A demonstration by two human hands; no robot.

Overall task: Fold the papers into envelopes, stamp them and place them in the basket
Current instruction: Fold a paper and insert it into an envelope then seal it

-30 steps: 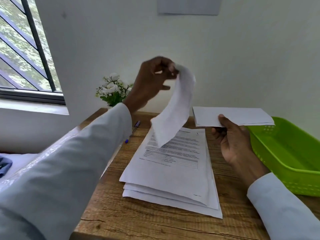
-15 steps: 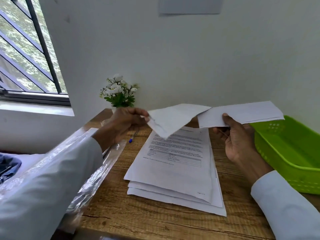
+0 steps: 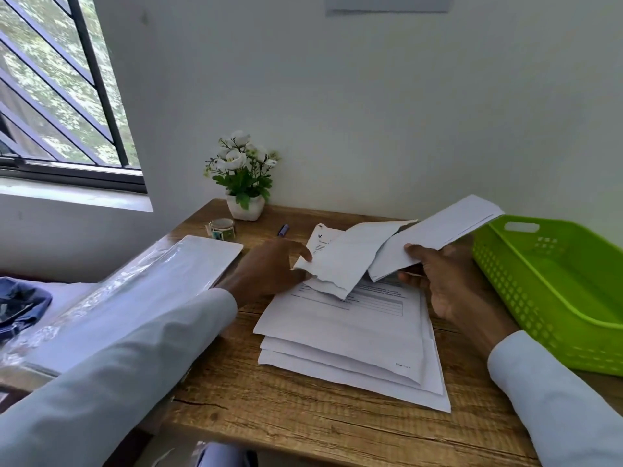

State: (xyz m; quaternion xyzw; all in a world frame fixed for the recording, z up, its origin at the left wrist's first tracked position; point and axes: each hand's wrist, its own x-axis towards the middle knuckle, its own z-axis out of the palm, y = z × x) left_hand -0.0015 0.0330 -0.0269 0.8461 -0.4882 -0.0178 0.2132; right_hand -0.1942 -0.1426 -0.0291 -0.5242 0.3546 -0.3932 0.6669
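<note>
Left hand (image 3: 269, 267) has dropped, pinching torn sheet (image 3: 344, 261) | right hand (image 3: 441, 274) grips folded envelope (image 3: 435, 237) | step: folding | next: likely stamping.

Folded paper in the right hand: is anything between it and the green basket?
Nothing visible. The right hand holds the folded paper in the air, its far end already beside the green basket rim. The basket looks empty where visible.

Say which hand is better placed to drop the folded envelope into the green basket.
Right. The right hand already grips the folded envelope, right beside the green basket. The left hand pinches a torn sheet on the far side.
</note>
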